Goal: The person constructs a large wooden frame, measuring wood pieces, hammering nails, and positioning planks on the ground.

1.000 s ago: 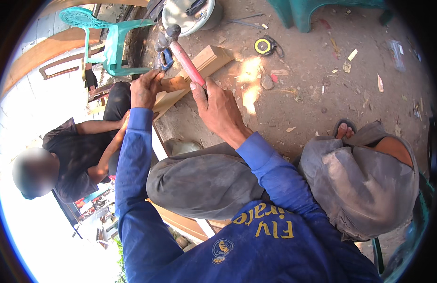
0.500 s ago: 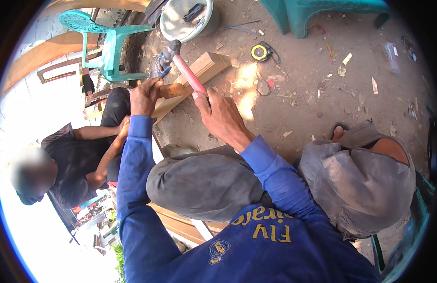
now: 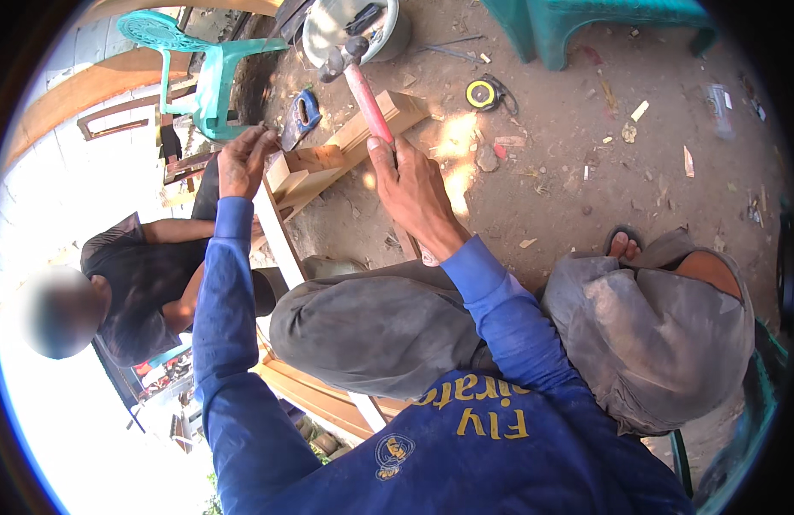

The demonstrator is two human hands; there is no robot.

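On the dirt floor [image 3: 585, 197], person crouched, knees up in grey trousers. Right hand [image 3: 411, 182] wrapped tight around a hammer [image 3: 362, 86] with a pink-red handle; metal head sits raised above the wood, up near a metal bowl [image 3: 350, 30]. Left hand [image 3: 242, 159] fingers curled down onto the end of a small wood block [image 3: 304, 165], pinning it; exact grip under the fingers not visible. Block rests on a longer plank [image 3: 384, 124] lying diagonally on the floor. Hands well apart, one each side of the block. Blue-handled tool [image 3: 301, 116] lies just beside the left hand. Yellow tape measure [image 3: 483, 94] on the floor right of the plank, wood chips scattered round it. Teal plastic chair [image 3: 199, 69] behind, upper left. Second person in a dark shirt [image 3: 139, 283] sits at left, near the left forearm.
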